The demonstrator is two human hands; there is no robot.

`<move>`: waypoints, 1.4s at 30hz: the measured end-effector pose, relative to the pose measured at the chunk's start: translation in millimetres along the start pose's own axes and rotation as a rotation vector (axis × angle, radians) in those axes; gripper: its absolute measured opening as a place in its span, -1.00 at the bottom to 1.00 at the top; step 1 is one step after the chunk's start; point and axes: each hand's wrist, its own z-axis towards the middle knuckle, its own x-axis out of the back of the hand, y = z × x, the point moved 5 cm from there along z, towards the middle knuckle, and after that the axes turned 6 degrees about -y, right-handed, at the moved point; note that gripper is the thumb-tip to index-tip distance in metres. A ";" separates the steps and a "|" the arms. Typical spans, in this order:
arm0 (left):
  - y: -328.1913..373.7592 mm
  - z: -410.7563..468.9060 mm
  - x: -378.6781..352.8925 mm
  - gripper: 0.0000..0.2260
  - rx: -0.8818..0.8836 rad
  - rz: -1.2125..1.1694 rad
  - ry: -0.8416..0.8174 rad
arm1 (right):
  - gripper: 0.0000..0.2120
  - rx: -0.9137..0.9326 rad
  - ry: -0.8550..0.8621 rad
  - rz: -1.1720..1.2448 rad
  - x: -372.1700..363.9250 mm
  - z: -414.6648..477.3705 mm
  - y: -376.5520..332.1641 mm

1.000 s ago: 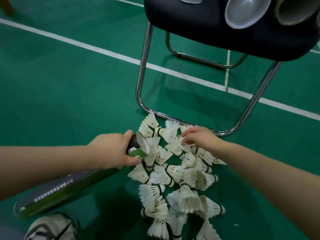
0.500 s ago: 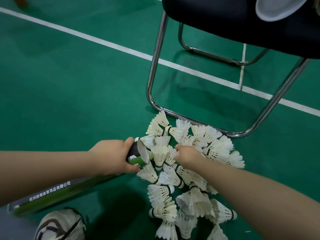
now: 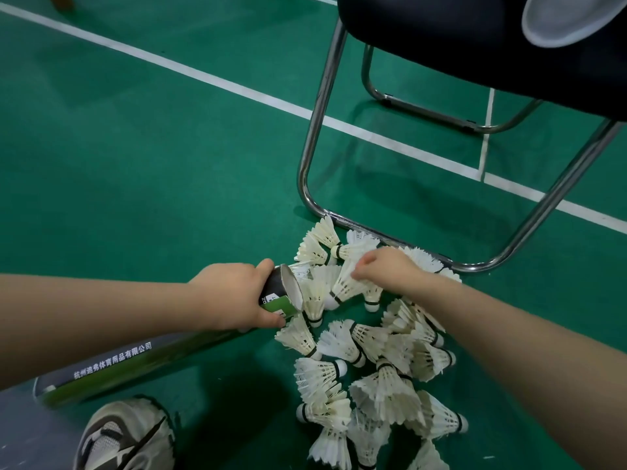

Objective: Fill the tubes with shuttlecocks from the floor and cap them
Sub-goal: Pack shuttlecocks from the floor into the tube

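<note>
White feathered shuttlecocks [image 3: 373,368] lie heaped on the green sports floor [image 3: 135,164], overlapping at all angles. Each has a flared skirt of stiff feathers, a dark band and a rounded white cork tip. The heap runs from the chair's floor rail towards the bottom edge of the view.

At the upper left of the heap, a long cardboard tube [image 3: 135,364] slants low over the floor. It is dark, with a green stripe and white printed characters. Its open round mouth faces the pile, just beside the nearest feathers. The left hand [image 3: 230,300] wraps round the tube near the mouth, its grip clenched, thumb on top and fingers underneath.

The right hand [image 3: 383,269] reaches over the top of the heap. Its grip is closed, fingertips pinching the feather skirt of one shuttlecock [image 3: 353,286], which lies cork down and to the right, near the tube's mouth.

Behind the pile stands a chair with a shiny bent chrome frame [image 3: 319,130] and a black padded seat [image 3: 441,39]. The frame's floor rail touches the farthest shuttlecocks. A white, shallow round plastic lid [image 3: 563,18] rests on the seat. A white court line [image 3: 203,76] crosses the floor diagonally. A grey-and-white mesh trainer [image 3: 125,435] sits at the bottom left, below the tube's far end.
</note>
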 end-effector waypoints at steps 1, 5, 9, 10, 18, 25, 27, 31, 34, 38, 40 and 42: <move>1.8 0.4 0.7 -0.44 -0.002 -0.003 0.000 | -0.83 0.031 0.017 0.063 9.5 -4.5 -6.5; 13.8 1.9 3.3 -0.43 -0.015 0.000 0.005 | -0.86 0.176 0.138 0.321 32.5 -29.0 -25.9; 27.2 4.6 8.0 -0.45 -0.015 -0.002 0.016 | -0.81 0.226 0.024 0.334 10.2 -49.4 -38.3; 30.2 5.5 9.7 -0.45 -0.013 -0.005 0.015 | -0.84 0.228 0.002 0.336 3.8 -51.7 -39.3; 49.9 7.6 13.3 -0.46 -0.034 0.005 0.016 | -0.80 0.235 -0.375 0.437 -37.3 -56.7 -41.4; 69.6 -5.3 3.9 -0.49 -0.167 0.140 0.001 | -0.49 0.257 -0.590 0.228 -74.3 -65.4 -41.6; 67.5 -8.6 -3.8 -0.47 -0.173 0.157 -0.023 | -0.55 0.289 -0.628 0.250 -82.7 -68.3 -46.7; 53.5 -2.1 -0.4 -0.50 -0.122 0.117 0.021 | -0.65 0.307 -0.553 0.271 -74.9 -53.5 -52.8; 36.1 6.3 7.3 -0.49 -0.056 0.052 0.070 | -0.77 0.277 -0.418 0.392 -48.5 -31.8 -50.8; 11.4 7.7 11.4 -0.44 0.024 -0.025 0.095 | -0.88 0.256 -0.128 0.329 -14.7 -5.4 -36.7; 2.3 5.8 9.0 -0.42 0.049 -0.072 0.101 | -0.73 0.193 -0.070 0.169 -17.7 5.3 -27.3; -4.8 3.4 4.2 -0.40 0.070 -0.122 0.099 | -0.64 0.181 -0.061 0.015 -28.6 11.9 -24.2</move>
